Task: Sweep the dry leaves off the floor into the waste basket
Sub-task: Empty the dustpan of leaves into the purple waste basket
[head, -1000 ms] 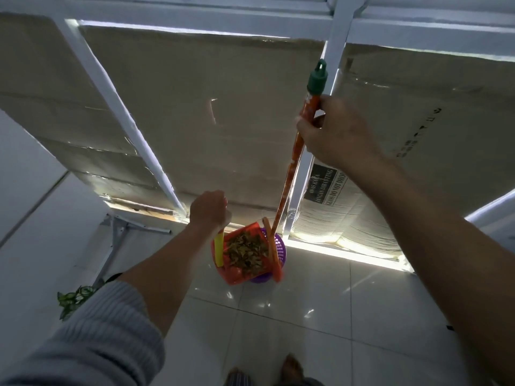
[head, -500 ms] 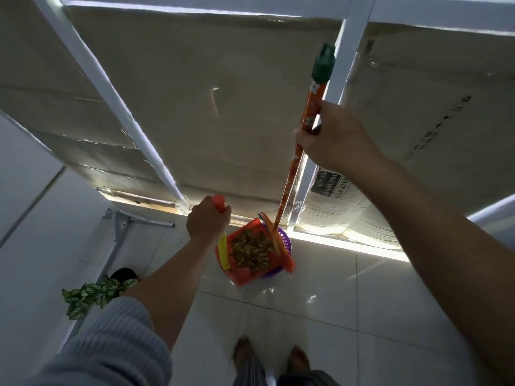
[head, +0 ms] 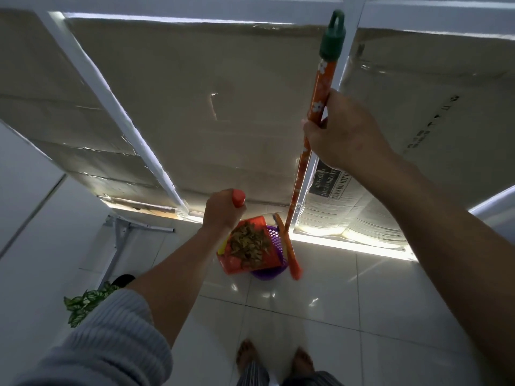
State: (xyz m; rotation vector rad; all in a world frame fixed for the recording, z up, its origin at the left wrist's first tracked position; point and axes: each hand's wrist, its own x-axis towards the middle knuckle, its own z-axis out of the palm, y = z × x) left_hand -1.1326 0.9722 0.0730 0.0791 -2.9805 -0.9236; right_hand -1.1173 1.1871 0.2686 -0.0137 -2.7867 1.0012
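My left hand (head: pixel 221 211) grips the upright handle of an orange dustpan (head: pixel 237 264), its orange handle end showing above my fist. The pan holds a heap of dry brown leaves (head: pixel 248 243) and sits over the purple waste basket (head: pixel 271 270), covering most of its mouth. My right hand (head: pixel 341 132) grips the orange flowered broom stick (head: pixel 320 84) below its green cap. The orange broom head (head: pixel 291 253) stands on the floor right beside the basket.
Cardboard-covered window panels with white frames (head: pixel 133 129) rise ahead, light leaking along their base. A white metal stand (head: pixel 119 232) and a green patterned plant (head: pixel 83 300) are at left. My bare feet (head: pixel 276 358) stand on glossy white tiles (head: pixel 348 316).
The view has tipped down and drawn closer. My left hand has raised the dustpan handle so its orange end shows, with the pan tilted over the basket. The broom stays upright.
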